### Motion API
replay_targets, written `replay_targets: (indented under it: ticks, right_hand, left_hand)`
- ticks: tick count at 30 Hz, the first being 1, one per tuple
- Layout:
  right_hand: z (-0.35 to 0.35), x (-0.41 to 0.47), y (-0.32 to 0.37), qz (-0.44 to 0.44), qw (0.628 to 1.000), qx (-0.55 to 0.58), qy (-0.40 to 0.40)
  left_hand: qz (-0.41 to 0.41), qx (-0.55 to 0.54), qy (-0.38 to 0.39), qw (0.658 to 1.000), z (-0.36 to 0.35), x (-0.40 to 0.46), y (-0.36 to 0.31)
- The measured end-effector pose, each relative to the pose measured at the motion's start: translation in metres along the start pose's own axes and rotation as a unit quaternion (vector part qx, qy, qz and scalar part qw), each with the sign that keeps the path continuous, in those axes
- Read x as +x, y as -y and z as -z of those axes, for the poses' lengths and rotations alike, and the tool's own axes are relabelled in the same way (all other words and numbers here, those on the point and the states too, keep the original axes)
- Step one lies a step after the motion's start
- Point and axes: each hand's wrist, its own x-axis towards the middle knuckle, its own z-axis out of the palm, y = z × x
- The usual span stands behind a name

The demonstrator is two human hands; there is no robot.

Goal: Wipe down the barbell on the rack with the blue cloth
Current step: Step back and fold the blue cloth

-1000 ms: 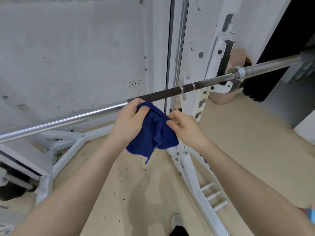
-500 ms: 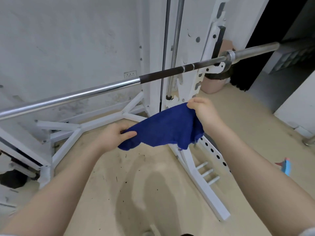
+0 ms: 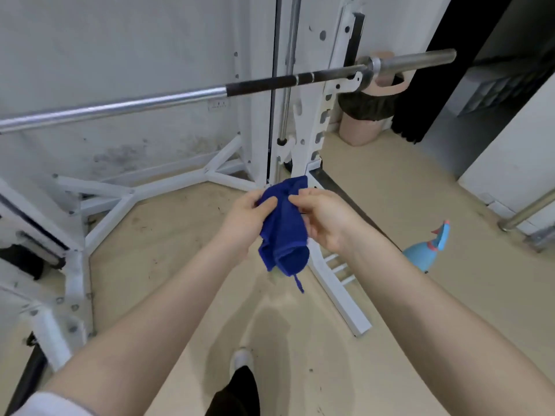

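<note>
Both hands, left hand (image 3: pixel 244 216) and right hand (image 3: pixel 326 219), pinch the bunched blue cloth (image 3: pixel 283 226) low, well below the barbell (image 3: pixel 168 99) resting on the rack (image 3: pixel 315 121). The loosely gathered cloth could slip free.

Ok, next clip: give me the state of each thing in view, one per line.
Cloth: bunched, hanging between both hands, clear of the barbell.
Left hand: grips the cloth.
Right hand: pinches the cloth.
Barbell: resting on the rack hook, untouched, no plates visible.
Rack: upright, holding the barbell.
Spray bottle: on the floor, tilted, unheld.
Bin: upright, lined with a dark bag.
</note>
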Motion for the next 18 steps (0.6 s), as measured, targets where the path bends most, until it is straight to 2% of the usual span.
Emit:
replay_targets:
  ticks: [2, 5, 8, 11, 15, 18]
  right_hand:
    - [0.0, -0.018, -0.016, -0.022, 0.999, -0.024, -0.009]
    - [-0.007, -0.042, -0.034, -0.067, 0.994, -0.091, 0.001]
    - [-0.031, -0.066, -0.049, -0.041, 0.973, -0.225, 0.03]
    - [-0.06, -0.081, -0.064, 0.027, 0.941, -0.327, 0.083]
    - [-0.097, -0.097, -0.082, 0.058, 0.889, -0.418, 0.18]
    - [-0.128, -0.104, -0.104, 0.08, 0.826, -0.495, 0.258]
  left_hand:
    - [0.014, -0.018, -0.062, 0.998, 0.008, -0.023, 0.014]
    - [0.089, -0.124, -0.167, 0.974, 0.025, -0.058, 0.028]
    - [0.148, -0.156, -0.204, 0.955, 0.041, -0.087, 0.037]
    - [0.189, -0.201, -0.206, 0.939, 0.054, -0.117, 0.042]
    - [0.188, -0.255, -0.269, 0.91, 0.084, -0.144, 0.05]
    - [0.175, -0.318, -0.275, 0.89, 0.114, -0.158, 0.051]
